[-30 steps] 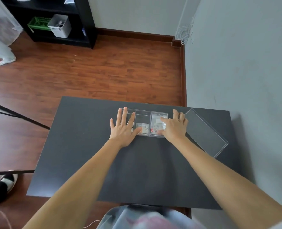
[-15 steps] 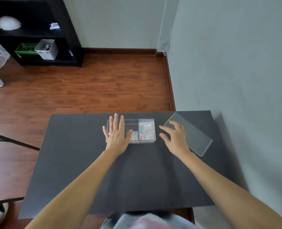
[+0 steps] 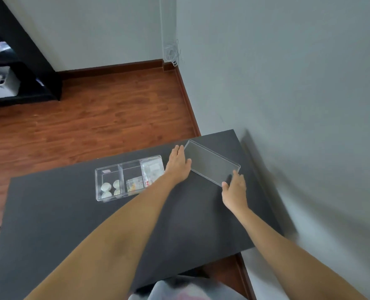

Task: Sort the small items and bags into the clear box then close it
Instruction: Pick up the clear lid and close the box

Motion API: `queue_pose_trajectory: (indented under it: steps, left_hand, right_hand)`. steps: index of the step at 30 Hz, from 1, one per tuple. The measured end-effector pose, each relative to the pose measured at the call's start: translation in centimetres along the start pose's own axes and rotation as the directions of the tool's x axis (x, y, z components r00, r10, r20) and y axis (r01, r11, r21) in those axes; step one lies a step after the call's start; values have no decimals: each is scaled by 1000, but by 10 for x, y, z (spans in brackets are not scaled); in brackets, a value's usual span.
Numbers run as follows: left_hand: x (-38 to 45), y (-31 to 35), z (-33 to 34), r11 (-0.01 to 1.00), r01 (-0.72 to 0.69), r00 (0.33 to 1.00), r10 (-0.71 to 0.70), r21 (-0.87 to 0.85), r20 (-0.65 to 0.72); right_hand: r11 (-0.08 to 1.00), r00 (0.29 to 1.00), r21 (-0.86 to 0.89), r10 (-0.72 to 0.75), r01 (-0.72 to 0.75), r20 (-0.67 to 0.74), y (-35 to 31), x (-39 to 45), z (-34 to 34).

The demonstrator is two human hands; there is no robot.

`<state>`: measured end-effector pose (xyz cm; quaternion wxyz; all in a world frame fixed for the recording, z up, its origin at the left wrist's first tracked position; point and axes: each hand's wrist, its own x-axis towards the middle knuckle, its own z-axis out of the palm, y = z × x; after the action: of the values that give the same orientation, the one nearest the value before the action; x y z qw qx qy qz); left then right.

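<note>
The clear box [image 3: 99,183] lies open on the black table [image 3: 49,213], split into three compartments. Several round white items [image 3: 110,188] fill its left one. A small bag [image 3: 134,184] lies in the middle one and a larger bag [image 3: 152,169] in the right one. The clear lid [image 3: 212,162] lies flat and askew to the right of the box. My left hand [image 3: 178,164] presses against the lid's left end, fingers straight. My right hand [image 3: 235,187] pinches the lid's near right corner.
A grey wall [image 3: 288,105] runs close along the table's right edge. Wooden floor [image 3: 93,118] lies beyond the far edge. A black shelf unit [image 3: 39,68] with a white bin [image 3: 3,83] stands far left.
Both hands left the box and moved right to the lid. The left hand crossed over the box's right end. The view swung to the right.
</note>
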<state>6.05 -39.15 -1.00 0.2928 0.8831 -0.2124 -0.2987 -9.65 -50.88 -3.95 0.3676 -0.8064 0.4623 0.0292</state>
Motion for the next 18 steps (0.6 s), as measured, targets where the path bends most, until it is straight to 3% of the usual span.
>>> queue_pose_trajectory:
  steps: [4, 10, 14, 18]
  left_hand:
    - [10, -2, 7, 991, 130, 988, -133, 40, 76]
    - [3, 0, 3, 993, 112, 992, -110, -23, 65]
    - [-6, 4, -13, 999, -18, 1000, 17, -34, -26]
    - [-21, -1, -41, 991, -122, 967, 105, -60, -231]
  right_hand:
    - [999, 999, 33, 30, -31, 36, 5, 1, 1]
    - [996, 999, 87, 25, -26, 21, 0, -1, -7]
    - [979, 998, 200, -22, 33, -56, -11, -5, -28]
    - [963, 974, 187, -170, 197, -149, -27, -10, -54]
